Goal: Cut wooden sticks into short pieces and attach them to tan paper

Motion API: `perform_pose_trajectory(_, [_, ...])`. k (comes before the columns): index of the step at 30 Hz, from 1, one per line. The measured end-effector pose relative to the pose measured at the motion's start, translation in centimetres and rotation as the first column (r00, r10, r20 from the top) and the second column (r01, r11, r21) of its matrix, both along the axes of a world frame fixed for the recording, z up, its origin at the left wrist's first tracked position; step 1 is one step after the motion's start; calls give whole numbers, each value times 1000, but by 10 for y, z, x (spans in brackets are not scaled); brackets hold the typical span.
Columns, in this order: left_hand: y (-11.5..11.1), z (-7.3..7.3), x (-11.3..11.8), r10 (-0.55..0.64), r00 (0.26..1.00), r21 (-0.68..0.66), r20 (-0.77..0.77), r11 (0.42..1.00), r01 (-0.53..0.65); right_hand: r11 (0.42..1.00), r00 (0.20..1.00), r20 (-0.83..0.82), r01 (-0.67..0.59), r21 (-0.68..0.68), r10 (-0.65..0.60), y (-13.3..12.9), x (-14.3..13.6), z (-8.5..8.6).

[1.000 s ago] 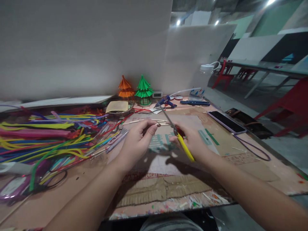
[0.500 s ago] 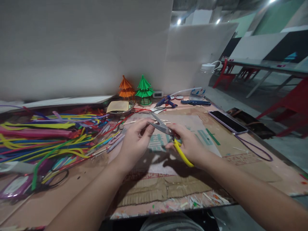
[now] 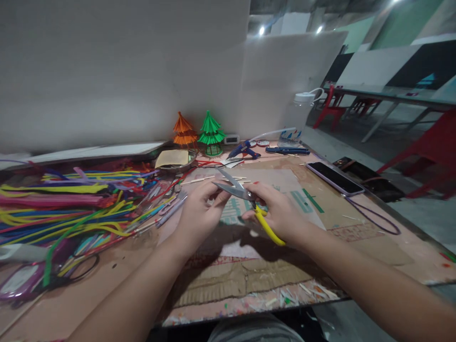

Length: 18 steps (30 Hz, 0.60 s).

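My right hand (image 3: 274,209) is closed round the yellow handles of a pair of scissors (image 3: 266,227), whose blades stand apart and point up and left. The fingers of my left hand (image 3: 204,204) are pinched together beside the lower blade; whatever they hold is too small or hidden to make out. Both hands hover over a white sheet (image 3: 285,178) with green printed marks, which lies on a piece of brown cardboard (image 3: 228,285). Thin wooden sticks (image 3: 199,179) lie just beyond my left hand.
Pipe cleaners (image 3: 78,209) in many colours heap up at the left. Behind stand an orange tree model (image 3: 184,130), a green one (image 3: 211,133), a blue glue gun (image 3: 242,150) and a water bottle (image 3: 297,116). A phone (image 3: 335,178) lies at the right near the table edge.
The view has shifted slightly. The scissor blades look a little wider apart than before. Both hands keep nearly the same place and hold.
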<state>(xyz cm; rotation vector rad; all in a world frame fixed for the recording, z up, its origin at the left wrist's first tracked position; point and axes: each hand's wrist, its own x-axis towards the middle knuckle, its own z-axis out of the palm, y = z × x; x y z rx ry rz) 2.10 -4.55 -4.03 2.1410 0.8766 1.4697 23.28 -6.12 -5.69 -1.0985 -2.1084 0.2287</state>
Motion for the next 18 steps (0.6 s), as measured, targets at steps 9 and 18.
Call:
perform_pose_trajectory(9, [-2, 2, 0, -6, 1000, 20, 0, 1000, 6, 1000, 1000, 7, 3, -29, -2, -5, 3, 8])
perform_pose_trajectory(18, [4, 3, -3, 85, 987, -107, -133, 989, -99, 991, 992, -47, 112, -67, -115, 1, 4, 4])
